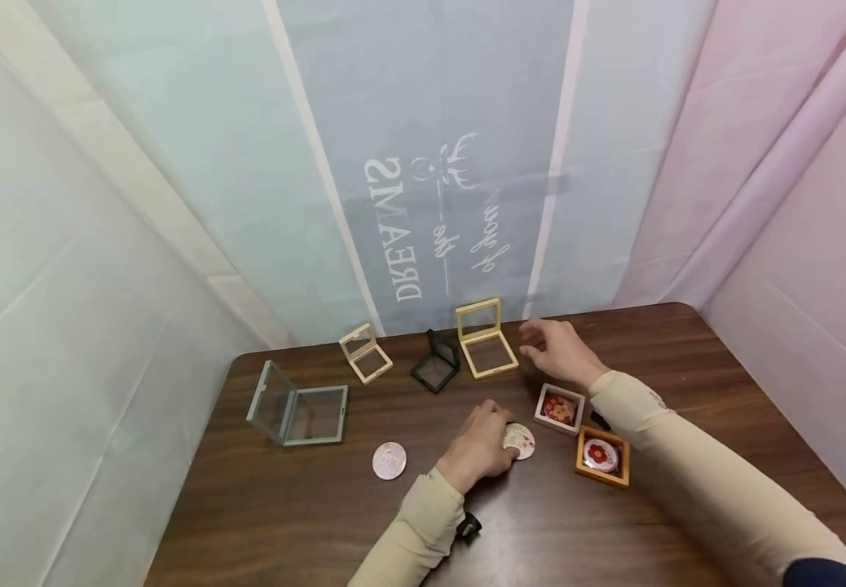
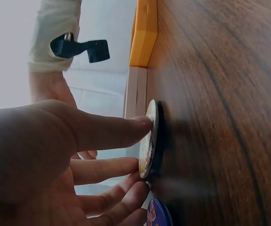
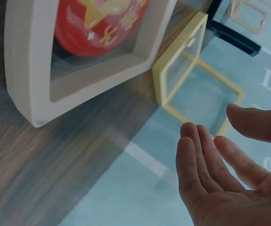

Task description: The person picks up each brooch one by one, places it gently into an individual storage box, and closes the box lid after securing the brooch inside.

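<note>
My left hand (image 1: 478, 440) pinches a round, pale patterned badge (image 1: 520, 441) by its edge, low over the wooden table. In the left wrist view, thumb and forefinger lie on the badge (image 2: 149, 141). Close by the other fingertips is a second disc, a blue badge (image 2: 158, 214), partly cut off. My right hand (image 1: 558, 350) holds nothing, its fingers loosely bent beside the open yellow display frame (image 1: 489, 355). Nearer me than that hand are a pinkish-white frame (image 1: 540, 408) with a red badge inside and an orange frame (image 1: 581, 461) with a red-flower badge.
A large grey-green frame (image 1: 313, 441) stands open at the left of the table (image 1: 284, 505). Along the back are a small cream frame (image 1: 374, 377) and a black frame (image 1: 443, 383), both open. Another pale round badge (image 1: 389, 461) lies left of my left hand. Printed cloth (image 1: 452, 98) hangs behind.
</note>
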Available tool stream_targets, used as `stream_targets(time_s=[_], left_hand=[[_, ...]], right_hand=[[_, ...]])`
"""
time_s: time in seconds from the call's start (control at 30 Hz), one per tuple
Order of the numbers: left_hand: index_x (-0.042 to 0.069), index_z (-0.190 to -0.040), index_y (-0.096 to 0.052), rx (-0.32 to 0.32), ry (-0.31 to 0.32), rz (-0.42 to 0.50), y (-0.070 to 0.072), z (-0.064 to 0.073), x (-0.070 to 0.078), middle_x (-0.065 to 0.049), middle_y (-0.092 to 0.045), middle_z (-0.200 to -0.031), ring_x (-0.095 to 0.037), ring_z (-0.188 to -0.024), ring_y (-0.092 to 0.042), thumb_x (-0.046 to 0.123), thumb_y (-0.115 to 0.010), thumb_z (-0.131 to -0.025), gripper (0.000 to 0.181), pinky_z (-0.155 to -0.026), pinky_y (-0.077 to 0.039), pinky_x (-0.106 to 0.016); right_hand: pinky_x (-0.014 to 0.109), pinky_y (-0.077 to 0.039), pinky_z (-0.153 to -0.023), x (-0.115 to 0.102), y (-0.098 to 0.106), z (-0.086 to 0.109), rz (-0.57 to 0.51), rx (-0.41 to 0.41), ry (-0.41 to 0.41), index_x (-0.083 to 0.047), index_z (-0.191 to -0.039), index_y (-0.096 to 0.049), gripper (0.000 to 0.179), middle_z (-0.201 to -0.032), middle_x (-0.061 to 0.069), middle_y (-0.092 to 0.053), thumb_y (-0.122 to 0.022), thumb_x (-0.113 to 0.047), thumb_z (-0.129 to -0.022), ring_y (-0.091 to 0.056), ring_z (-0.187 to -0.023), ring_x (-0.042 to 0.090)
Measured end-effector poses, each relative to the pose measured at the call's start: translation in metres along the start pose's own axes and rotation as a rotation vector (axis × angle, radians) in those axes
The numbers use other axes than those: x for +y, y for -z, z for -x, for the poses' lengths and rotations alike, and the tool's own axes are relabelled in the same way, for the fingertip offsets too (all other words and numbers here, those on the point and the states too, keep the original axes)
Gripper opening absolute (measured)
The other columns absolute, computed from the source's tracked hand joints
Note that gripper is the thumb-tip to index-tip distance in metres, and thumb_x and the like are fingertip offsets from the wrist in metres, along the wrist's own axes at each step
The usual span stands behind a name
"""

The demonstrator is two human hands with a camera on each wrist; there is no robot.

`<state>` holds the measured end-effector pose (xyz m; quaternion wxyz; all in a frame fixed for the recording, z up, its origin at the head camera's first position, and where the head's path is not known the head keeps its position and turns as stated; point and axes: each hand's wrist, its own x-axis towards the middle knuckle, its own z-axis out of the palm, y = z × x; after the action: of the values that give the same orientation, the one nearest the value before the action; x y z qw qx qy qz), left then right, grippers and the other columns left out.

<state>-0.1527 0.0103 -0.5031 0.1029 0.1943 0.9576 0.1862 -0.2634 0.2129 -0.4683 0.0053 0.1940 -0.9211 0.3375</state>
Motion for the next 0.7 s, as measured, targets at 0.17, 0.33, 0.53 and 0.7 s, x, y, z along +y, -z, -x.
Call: stream_targets(time_s=[0.17,0.33,0.53,0.7], left_hand=[[0.017,-0.134,-0.073,-0.003,0.01,-0.01,-0.003,0.002,-0.002,0.001,-0.063,-0.126,-0.017,-0.117,-0.061,0.03,-0.086,-0.092,0.046,-0.095,-0.054,-0.027],[0.017,-0.131,-0.074,0.012,0.015,0.0,-0.004,0.001,-0.003,0.001,-0.063,-0.124,-0.017,-0.115,-0.062,0.029,-0.087,-0.091,0.044,-0.093,-0.053,-0.026],[0.018,-0.13,-0.075,0.021,0.025,0.008,-0.003,0.0,-0.001,0.002,-0.064,-0.123,-0.017,-0.116,-0.062,0.029,-0.087,-0.091,0.043,-0.095,-0.053,-0.026],[0.019,-0.13,-0.075,0.01,0.041,0.011,-0.001,0.0,0.0,0.002,-0.063,-0.124,-0.016,-0.117,-0.061,0.029,-0.088,-0.089,0.044,-0.094,-0.053,-0.025]], right_hand=[[0.057,-0.059,-0.093,0.008,-0.008,-0.018,0.034,-0.045,0.015,0.011,-0.137,-0.062,0.04,-0.124,0.029,-0.072,-0.071,-0.006,-0.101,-0.071,-0.11,0.043],[0.059,-0.056,-0.098,0.01,-0.01,-0.035,0.027,-0.078,0.001,0.013,-0.142,-0.057,0.045,-0.129,0.031,-0.068,-0.068,-0.007,-0.103,-0.068,-0.117,0.047],[0.06,-0.054,-0.103,0.015,-0.012,-0.046,-0.025,-0.076,-0.063,0.013,-0.146,-0.052,0.047,-0.136,0.033,-0.063,-0.064,-0.008,-0.106,-0.063,-0.125,0.049],[0.06,-0.054,-0.103,0.02,-0.017,-0.053,-0.024,-0.085,-0.074,0.012,-0.146,-0.051,0.045,-0.138,0.032,-0.062,-0.062,-0.009,-0.107,-0.062,-0.127,0.049]])
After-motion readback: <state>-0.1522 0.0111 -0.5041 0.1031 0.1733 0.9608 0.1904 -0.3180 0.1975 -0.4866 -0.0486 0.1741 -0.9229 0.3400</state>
